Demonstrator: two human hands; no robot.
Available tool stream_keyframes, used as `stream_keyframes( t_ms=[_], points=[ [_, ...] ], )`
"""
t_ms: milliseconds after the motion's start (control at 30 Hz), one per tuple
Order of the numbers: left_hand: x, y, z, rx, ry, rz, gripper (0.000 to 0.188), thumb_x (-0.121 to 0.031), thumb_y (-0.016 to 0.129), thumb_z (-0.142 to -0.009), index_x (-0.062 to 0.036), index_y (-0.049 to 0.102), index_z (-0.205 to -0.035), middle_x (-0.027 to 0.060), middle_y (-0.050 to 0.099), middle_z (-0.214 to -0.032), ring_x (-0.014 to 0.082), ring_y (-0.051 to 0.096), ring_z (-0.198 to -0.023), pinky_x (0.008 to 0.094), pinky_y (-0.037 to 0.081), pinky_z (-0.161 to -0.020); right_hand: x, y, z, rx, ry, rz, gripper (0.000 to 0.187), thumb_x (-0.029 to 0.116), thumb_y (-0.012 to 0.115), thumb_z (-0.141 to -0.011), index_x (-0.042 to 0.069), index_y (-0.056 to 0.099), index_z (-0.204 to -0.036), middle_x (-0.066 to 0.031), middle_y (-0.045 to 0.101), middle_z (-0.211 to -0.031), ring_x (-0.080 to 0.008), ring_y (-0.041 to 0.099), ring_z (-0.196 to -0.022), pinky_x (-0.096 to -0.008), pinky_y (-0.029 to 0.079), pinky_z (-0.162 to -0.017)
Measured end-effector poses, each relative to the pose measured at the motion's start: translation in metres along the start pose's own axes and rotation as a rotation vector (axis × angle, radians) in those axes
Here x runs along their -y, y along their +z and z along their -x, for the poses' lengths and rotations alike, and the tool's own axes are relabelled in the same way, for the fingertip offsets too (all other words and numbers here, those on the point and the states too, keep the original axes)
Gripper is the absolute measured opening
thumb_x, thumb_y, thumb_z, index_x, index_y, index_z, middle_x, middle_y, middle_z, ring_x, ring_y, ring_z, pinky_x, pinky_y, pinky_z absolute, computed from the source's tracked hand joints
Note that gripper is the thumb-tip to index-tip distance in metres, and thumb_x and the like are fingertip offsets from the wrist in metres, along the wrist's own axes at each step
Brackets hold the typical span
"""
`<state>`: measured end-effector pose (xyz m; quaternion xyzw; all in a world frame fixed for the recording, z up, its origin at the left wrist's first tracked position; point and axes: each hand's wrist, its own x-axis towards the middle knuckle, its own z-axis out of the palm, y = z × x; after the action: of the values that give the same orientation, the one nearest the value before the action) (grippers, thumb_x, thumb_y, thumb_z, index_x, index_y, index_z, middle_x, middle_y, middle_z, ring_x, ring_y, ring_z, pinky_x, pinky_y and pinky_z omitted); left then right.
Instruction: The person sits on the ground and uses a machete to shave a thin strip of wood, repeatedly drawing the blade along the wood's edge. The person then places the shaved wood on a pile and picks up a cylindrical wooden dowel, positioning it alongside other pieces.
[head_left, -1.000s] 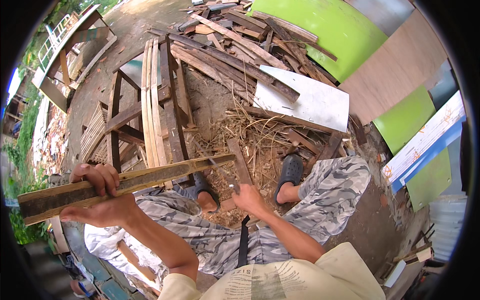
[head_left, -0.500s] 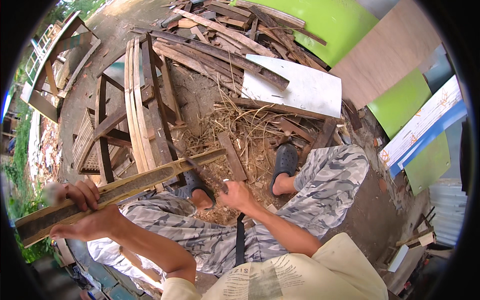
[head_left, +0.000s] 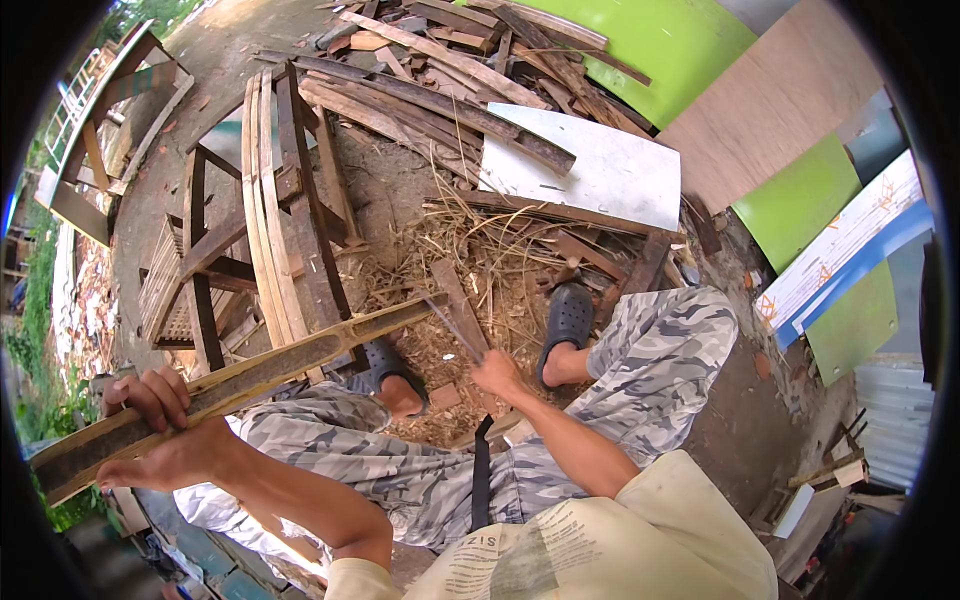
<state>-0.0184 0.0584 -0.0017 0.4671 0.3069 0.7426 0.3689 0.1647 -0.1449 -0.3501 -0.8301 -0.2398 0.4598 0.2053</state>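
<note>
My left hand (head_left: 195, 452) is wrapped round the near-left end of a long split bamboo strip (head_left: 270, 365), its hollow inner side facing up. The strip slopes across my left thigh, up to the right, past the front of a wooden trestle (head_left: 315, 225). In my right hand (head_left: 500, 374) is the handle of a long knife (head_left: 458, 328). Its narrow blade points up and left, the tip close by the strip's far end; whether they touch I cannot tell. My right fingers hide most of the handle.
Wood shavings and straw (head_left: 485, 265) litter the ground between my clogs, beside a flat board piece (head_left: 460, 300). Long pale slats (head_left: 265, 210) lean on the trestle. Beyond are a scrap timber pile (head_left: 450, 95), a white sheet (head_left: 590, 165) and green panels (head_left: 800, 205).
My right hand has moved right and slightly away from me, and the knife blade has swung from lying across the bamboo strip to its far end. My left hand keeps its grip.
</note>
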Motion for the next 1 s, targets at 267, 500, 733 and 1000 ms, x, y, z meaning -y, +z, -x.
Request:
stream_keyframes(
  t_ms=[267, 500, 733, 1000],
  points=[
    [0.001, 0.007, 0.000, -0.019, -0.007, -0.027, 0.092, -0.092, 0.034, -0.079, -0.0026, 0.055, -0.089, -0.0028, 0.029, -0.055, 0.0072, 0.025, -0.044, 0.0236, 0.021, -0.045, 0.030, 0.014, 0.000, -0.058, -0.316, -0.128, 0.028, 0.024, 0.065, -0.081, -0.003, 0.069, -0.089, -0.0261, 0.068, -0.076, -0.0415, 0.068, -0.075, -0.0483, 0.053, -0.071],
    [-0.002, 0.015, -0.002, -0.107, 0.016, -0.123, 0.090, -0.090, 0.028, -0.082, -0.0032, 0.051, -0.087, -0.0030, 0.028, -0.055, 0.0071, 0.025, -0.044, 0.0238, 0.022, -0.044, -0.010, 0.018, -0.025, -0.003, -0.035, -0.024, 0.031, 0.022, 0.066, -0.081, -0.006, 0.070, -0.092, -0.0294, 0.068, -0.084, -0.0423, 0.069, -0.085, -0.0482, 0.054, -0.077],
    [0.008, 0.016, -0.009, -0.120, 0.008, -0.137, 0.092, -0.090, 0.025, -0.083, -0.0020, 0.052, -0.089, -0.0029, 0.028, -0.055, 0.0073, 0.024, -0.044, 0.0239, 0.021, -0.044, -0.008, 0.021, -0.042, -0.048, -0.112, -0.078, 0.031, 0.024, 0.065, -0.081, -0.005, 0.069, -0.090, -0.0295, 0.067, -0.080, -0.0447, 0.068, -0.082, -0.0501, 0.054, -0.078],
    [0.014, -0.004, -0.017, -0.174, -0.007, -0.178, 0.095, -0.089, 0.023, -0.083, -0.0001, 0.056, -0.088, -0.0021, 0.027, -0.055, 0.0085, 0.024, -0.044, 0.0237, 0.021, -0.045, 0.051, 0.012, 0.000, -0.041, -0.388, -0.035, 0.031, 0.025, 0.064, -0.082, -0.005, 0.066, -0.083, -0.0249, 0.065, -0.065, -0.0410, 0.067, -0.066, -0.0486, 0.053, -0.065]
  ],
)
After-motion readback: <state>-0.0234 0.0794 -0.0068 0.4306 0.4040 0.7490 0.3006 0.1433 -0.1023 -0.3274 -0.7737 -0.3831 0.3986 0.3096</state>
